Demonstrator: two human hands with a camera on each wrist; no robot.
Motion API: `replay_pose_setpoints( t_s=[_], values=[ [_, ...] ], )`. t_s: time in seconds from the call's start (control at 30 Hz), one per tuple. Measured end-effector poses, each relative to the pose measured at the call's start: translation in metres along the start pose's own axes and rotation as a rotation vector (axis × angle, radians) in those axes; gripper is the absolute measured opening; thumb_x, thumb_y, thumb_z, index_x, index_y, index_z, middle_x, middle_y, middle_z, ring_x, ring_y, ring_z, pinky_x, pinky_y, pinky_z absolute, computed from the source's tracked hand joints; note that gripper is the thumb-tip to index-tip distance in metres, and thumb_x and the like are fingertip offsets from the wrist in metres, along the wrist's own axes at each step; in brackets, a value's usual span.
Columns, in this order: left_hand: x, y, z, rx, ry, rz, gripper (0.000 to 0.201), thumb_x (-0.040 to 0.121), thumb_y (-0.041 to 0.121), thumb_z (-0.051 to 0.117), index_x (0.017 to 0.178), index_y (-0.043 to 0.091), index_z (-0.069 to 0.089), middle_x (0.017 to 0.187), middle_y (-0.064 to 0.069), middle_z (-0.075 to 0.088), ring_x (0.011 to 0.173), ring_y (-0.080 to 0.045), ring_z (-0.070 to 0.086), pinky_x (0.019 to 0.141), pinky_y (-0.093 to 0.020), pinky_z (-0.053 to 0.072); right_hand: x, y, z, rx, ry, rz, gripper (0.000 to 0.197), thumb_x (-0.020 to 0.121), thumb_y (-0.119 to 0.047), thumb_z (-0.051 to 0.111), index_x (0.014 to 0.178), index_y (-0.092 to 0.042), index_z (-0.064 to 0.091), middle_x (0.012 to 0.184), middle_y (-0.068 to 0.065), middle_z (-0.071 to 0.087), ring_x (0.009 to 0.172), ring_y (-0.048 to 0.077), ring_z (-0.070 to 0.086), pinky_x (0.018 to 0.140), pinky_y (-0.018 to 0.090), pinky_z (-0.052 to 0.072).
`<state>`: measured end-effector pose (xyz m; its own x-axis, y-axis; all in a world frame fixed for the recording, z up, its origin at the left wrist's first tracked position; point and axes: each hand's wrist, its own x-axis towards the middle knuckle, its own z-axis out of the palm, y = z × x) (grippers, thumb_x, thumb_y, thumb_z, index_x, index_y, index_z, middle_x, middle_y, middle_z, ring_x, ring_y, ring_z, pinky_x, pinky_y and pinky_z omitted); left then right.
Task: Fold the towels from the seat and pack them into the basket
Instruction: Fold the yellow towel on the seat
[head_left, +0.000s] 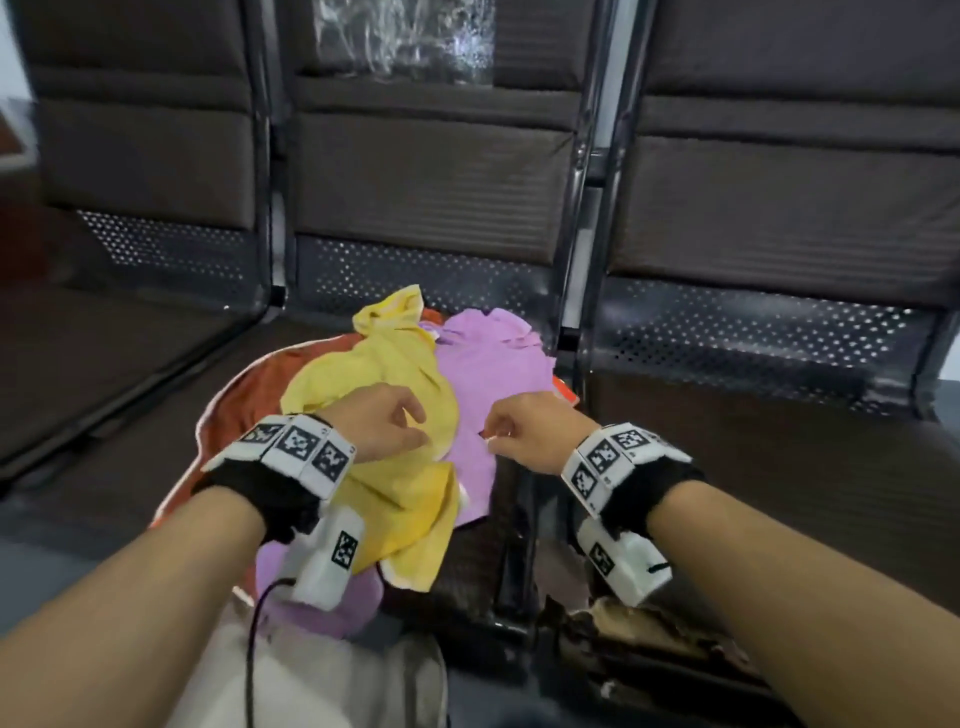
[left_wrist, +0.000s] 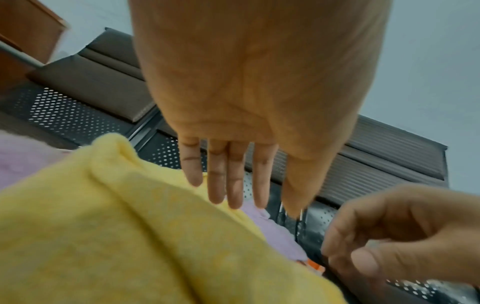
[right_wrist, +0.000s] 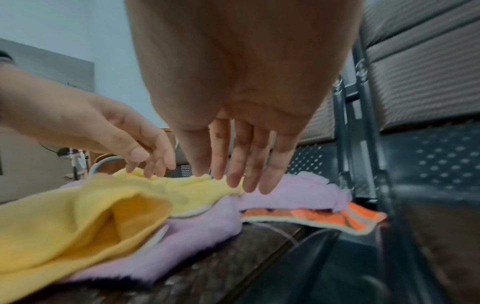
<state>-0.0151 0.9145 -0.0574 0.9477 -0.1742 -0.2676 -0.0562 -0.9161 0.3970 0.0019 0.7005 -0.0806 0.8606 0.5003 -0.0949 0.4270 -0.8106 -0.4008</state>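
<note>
Now I am holding my left hand (head_left: 387, 423) and right hand (head_left: 524, 428) over the yellow towel (head_left: 387, 364) and purple towel (head_left: 491, 358) lying on the seat (head_left: 519, 545), fingers loose, probably gripping nothing.

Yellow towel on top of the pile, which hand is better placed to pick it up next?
Left, probably. The left hand hovers open directly over the yellow towel, fingertips near its fabric. The right hand sits over the purple towel beside it.
</note>
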Motion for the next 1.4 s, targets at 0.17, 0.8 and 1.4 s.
replay_pose_setpoints(
  t_s=[0.17,0.8,1.4],
  values=[
    [0.000,-0.023,0.001,0.128,-0.225,0.041,0.032,0.077,0.040,0.073,0.105,0.028,0.065,0.097,0.009,0.054,0.092,-0.008,0.053,0.081,-0.022,0.043,0.018,-0.018,0.031,0.204,-0.130,-0.028,0.033,0.088,-0.049,0.059,0.084,-0.017,0.064,0.074,-0.005,0.059,0.072,0.012,0.054,0.067,0.027,0.042],
    [-0.033,0.109,0.002,-0.477,0.424,0.452,0.006,0.082,0.017,0.069,0.079,0.021,0.066,0.067,0.003,0.065,0.061,-0.006,0.055,0.063,-0.024,0.042,-0.105,-0.017,-0.045,0.692,0.335,0.060,0.007,0.087,-0.023,0.067,0.084,-0.020,0.062,0.076,-0.006,0.065,0.069,0.005,0.060,0.067,0.023,0.045],
    [0.037,0.173,0.046,0.004,0.106,0.368,0.018,0.096,0.025,0.051,0.089,0.010,0.057,0.093,-0.007,0.061,0.089,-0.022,0.054,0.079,-0.029,0.039,-0.186,0.139,-0.118,0.850,0.792,0.415,0.028,0.092,-0.022,0.058,0.097,0.005,0.063,0.093,0.022,0.065,0.084,0.026,0.058,0.087,0.053,0.050]
  ],
)
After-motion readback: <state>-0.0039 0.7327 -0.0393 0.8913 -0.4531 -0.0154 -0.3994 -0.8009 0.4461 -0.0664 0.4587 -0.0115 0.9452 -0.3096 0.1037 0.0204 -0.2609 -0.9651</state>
